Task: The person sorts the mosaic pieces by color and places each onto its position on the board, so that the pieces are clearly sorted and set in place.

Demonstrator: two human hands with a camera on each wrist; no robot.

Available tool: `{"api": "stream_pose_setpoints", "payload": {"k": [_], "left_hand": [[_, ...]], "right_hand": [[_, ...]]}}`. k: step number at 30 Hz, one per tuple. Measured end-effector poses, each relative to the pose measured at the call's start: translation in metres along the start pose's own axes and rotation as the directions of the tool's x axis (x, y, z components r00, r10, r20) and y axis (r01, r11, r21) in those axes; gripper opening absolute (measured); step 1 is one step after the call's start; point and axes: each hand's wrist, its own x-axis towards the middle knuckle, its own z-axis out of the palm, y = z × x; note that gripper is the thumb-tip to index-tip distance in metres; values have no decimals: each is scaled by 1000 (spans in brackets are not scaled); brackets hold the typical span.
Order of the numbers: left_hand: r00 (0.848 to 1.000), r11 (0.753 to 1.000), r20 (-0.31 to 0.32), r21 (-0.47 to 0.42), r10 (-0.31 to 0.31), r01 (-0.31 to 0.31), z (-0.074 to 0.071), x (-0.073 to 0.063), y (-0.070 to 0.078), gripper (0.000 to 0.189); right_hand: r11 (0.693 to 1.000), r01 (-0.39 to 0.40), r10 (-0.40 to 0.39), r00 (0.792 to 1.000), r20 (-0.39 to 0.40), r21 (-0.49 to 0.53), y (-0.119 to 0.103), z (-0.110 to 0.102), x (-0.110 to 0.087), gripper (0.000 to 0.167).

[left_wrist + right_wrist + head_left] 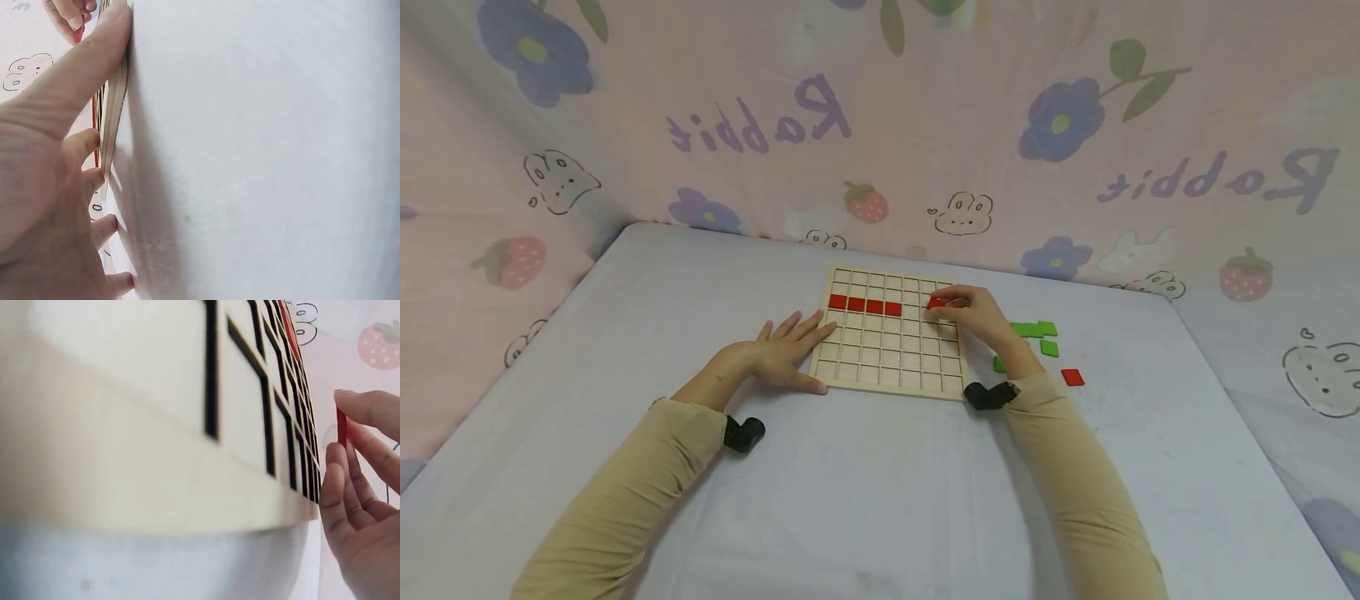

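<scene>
A wooden grid board [880, 367] lies on the table, with a row of red square tiles [866, 306] set in cells near its far side. My right hand [967, 310] pinches a single red tile [341, 425] between thumb and fingers, over the right part of the board in line with that row. In the right wrist view the held tile stands on edge above the board's surface. My left hand [781, 354] lies with fingers spread at the board's left edge, its thumb along the near left corner; the left wrist view shows fingertips against the wooden side.
Several green tiles [1049, 348] lie right of the board, partly behind the right forearm. One loose red tile [1072, 377] sits nearer on the white tablecloth [865, 492]. A patterned curtain [910, 125] hangs along the table's far edge.
</scene>
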Motion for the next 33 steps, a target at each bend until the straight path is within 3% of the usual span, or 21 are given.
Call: {"api": "stream_pose_setpoints", "payload": {"k": [13,33], "left_hand": [[1000,1000,0,-8,3,-3,-1,0,0,99],[1000,1000,-2,-11,1,-1,-2,-1,2,99]], "right_hand": [[995,33,-26,997,77,-93,-10,12,10,41],[986,77,-62,992,106,-148,-15,19,16,34]]}}
